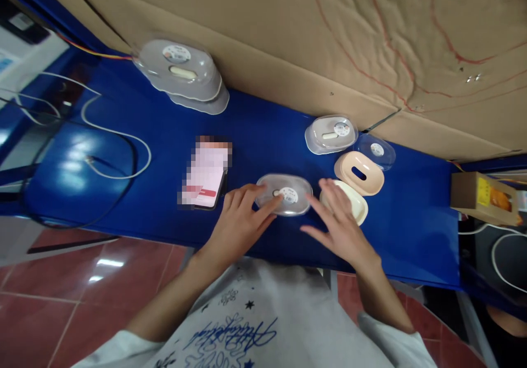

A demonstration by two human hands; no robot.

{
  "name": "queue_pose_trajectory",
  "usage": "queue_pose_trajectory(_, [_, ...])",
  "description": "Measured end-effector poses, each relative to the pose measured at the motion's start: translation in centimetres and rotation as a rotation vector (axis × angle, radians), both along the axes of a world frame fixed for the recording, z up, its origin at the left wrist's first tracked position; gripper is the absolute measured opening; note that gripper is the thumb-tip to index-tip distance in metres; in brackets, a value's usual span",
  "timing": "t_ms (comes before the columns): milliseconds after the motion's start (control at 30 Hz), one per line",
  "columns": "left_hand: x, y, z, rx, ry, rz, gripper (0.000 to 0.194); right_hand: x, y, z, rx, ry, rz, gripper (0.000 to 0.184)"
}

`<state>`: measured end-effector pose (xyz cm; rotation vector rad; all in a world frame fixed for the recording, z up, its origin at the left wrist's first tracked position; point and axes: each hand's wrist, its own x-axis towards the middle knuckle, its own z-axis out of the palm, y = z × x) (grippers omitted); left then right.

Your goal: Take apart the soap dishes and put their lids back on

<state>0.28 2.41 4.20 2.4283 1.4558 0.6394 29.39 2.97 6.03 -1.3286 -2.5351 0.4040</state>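
Note:
In the head view, an oval box with a clear lid and a round white label (289, 195) lies on the blue table in front of me. My left hand (241, 217) grips its left end, fingers curled at the edge and thumb across the top. Fingers spread and holding nothing, my right hand (341, 222) hovers by the box's right end. Partly under those fingers is a cream oval tray (357, 203). Behind that sits a peach oval cover with a slot (366, 177).
Farther back are a clear lid (381, 151) and another lidded box (329, 135). Stacked lidded boxes (185, 74) stand at back left. A phone with a blurred screen (208, 173) lies left of my hands. Cables (119, 137) cross the table's left end; a cardboard box (483, 198) is far right.

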Motion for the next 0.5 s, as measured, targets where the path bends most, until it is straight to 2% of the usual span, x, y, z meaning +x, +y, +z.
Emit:
queue_pose_trajectory(100, [-1.2,-1.1,0.6,-0.002,0.013,-0.087,0.045,-2.6,0.1,-0.9,-0.080,0.025,0.146,0.092])
queue_pose_trajectory(200, [-2.1,-1.7,-0.1,-0.049,-0.106,-0.064,0.065,-3.0,0.7,-1.4,-0.142,0.110,0.154,0.086])
queue_pose_trajectory(300, [-2.2,-2.0,-1.6,-0.138,-0.254,-0.023,0.103,-2.6,1.9,-1.1,-0.176,0.234,0.071,0.081])
queue_pose_trajectory(367, [-1.9,-1.9,-2.5,-0.182,-0.272,-0.040,0.116,-2.6,3.1,-1.0,-0.149,0.252,-0.015,0.072])
queue_pose_trajectory(500, [-1.5,-1.8,-2.7,-0.240,-0.229,-0.059,0.103,-3.4,6.1,-1.9,-0.046,0.185,-0.146,0.058])
